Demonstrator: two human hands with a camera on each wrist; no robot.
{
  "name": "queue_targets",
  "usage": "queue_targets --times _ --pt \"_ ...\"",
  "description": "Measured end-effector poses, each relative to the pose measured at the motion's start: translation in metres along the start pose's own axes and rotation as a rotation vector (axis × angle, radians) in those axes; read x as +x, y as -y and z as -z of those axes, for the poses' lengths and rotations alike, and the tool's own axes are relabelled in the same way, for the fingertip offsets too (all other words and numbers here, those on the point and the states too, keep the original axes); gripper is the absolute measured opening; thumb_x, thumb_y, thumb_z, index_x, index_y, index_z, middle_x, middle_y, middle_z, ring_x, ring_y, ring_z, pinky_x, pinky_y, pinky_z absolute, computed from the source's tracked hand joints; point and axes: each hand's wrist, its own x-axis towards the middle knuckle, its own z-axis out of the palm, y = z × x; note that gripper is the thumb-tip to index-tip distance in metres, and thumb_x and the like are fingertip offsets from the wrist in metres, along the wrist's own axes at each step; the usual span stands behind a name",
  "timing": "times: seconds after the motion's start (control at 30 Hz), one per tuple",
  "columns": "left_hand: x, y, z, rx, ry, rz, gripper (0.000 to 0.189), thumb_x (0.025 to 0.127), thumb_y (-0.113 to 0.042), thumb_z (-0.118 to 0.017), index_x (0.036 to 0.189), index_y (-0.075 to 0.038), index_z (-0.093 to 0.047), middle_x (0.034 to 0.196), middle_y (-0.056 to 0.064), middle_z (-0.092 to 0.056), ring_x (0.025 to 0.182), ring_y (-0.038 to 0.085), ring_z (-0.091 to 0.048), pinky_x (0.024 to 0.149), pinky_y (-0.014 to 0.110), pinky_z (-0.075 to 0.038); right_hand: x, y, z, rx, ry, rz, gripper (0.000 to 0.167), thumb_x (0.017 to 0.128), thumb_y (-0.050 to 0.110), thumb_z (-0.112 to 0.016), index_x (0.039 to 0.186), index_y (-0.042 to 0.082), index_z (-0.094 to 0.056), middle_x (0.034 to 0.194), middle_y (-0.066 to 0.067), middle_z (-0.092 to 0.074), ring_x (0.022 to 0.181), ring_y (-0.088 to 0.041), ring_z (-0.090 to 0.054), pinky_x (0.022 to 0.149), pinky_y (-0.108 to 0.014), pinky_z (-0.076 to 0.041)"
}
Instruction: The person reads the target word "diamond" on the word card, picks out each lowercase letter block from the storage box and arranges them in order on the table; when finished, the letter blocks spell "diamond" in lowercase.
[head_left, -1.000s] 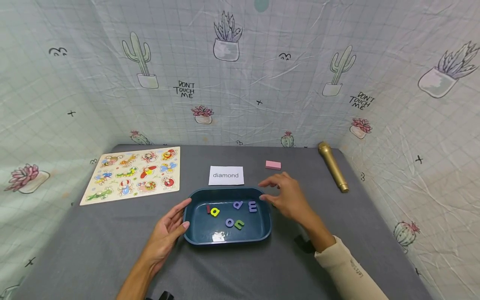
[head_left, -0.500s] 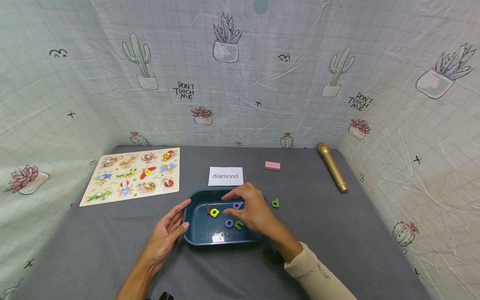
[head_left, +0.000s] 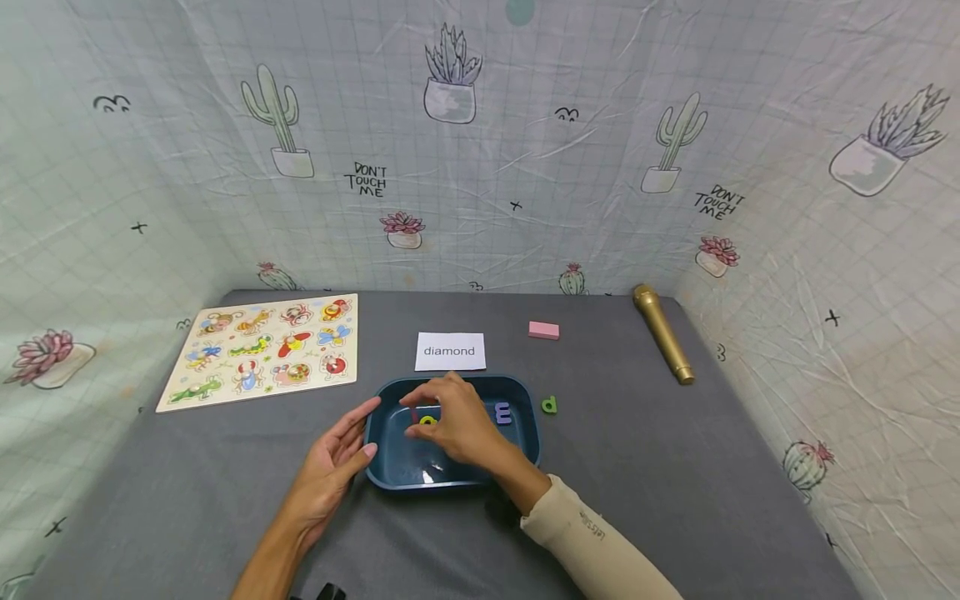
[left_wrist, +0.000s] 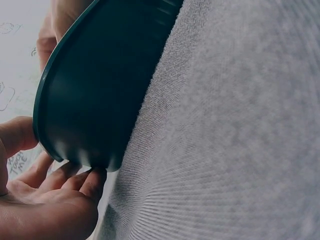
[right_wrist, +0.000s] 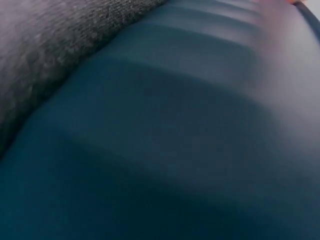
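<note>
Right hand (head_left: 457, 425) has swung leftward, from the tray's right end a second ago to its left half now. Thumb and finger stand apart, a wide pinch around the red letter (head_left: 414, 414) and yellow letter (head_left: 428, 421) in the tray (head_left: 397, 462); contact I cannot tell, right wrist view too blurred. Left hand (head_left: 333, 458) grips the tray's left end, as before. Green letter (head_left: 549, 405) lies uncovered just right of the tray; purple letter (head_left: 502, 413) inside, at right. My judgement: reach made, pickup not yet.
</note>
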Motion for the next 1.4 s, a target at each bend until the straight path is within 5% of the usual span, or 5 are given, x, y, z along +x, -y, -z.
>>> queue_targets --times 0.3,0.77,1.0,1.2,1.4 --pt "0.001 0.003 -0.001 -0.005 -0.002 0.004 0.065 0.108 -0.008 -0.060 0.167 -0.010 -0.032 0.177 0.013 -0.023 0.165 0.034 -0.015 0.114 0.006 -0.037 0.004 -0.013 -0.018 -0.146 0.018 -0.051 0.037 0.085 0.025 -0.092 0.121 0.021 -0.081 0.121 0.004 -0.078 0.099 -0.011 -0.056 0.083 -0.023 -0.050" --pt "0.002 0.000 0.000 0.013 -0.012 0.007 0.064 0.108 -0.007 -0.060 0.166 -0.012 -0.034 0.177 0.011 -0.024 0.166 0.031 -0.014 0.114 0.004 -0.035 0.010 -0.018 -0.026 -0.308 0.077 0.006 0.037 0.089 0.023 -0.089 0.124 0.018 -0.080 0.122 0.004 -0.078 0.098 -0.013 -0.054 0.086 -0.024 -0.050" --pt "0.001 -0.001 0.000 0.023 -0.014 0.009 0.064 0.108 -0.008 -0.060 0.166 -0.012 -0.034 0.177 0.011 -0.024 0.166 0.031 -0.014 0.114 0.003 -0.034 0.011 -0.018 -0.026 -0.298 0.094 -0.009 0.022 0.088 0.021 -0.089 0.110 0.019 -0.085 0.105 0.005 -0.076 0.090 -0.011 -0.050 0.074 -0.019 -0.043" --pt "0.001 0.000 0.000 0.023 -0.008 0.000 0.064 0.108 -0.007 -0.059 0.167 -0.012 -0.033 0.177 0.012 -0.023 0.166 0.032 -0.013 0.114 0.003 -0.034 0.010 -0.018 -0.026 -0.343 0.075 0.029 0.017 0.082 0.036 -0.093 0.087 0.024 -0.083 0.086 0.011 -0.071 0.080 -0.007 -0.046 0.069 -0.018 -0.039" --pt "0.001 0.000 0.000 0.019 0.001 -0.008 0.065 0.108 -0.009 -0.060 0.167 -0.011 -0.032 0.177 0.013 -0.022 0.166 0.033 -0.013 0.114 0.005 -0.035 0.008 -0.020 -0.025 -0.388 0.078 0.040 0.016 0.083 0.040 -0.092 0.087 0.028 -0.082 0.085 0.014 -0.073 0.078 -0.006 -0.046 0.070 -0.019 -0.038"
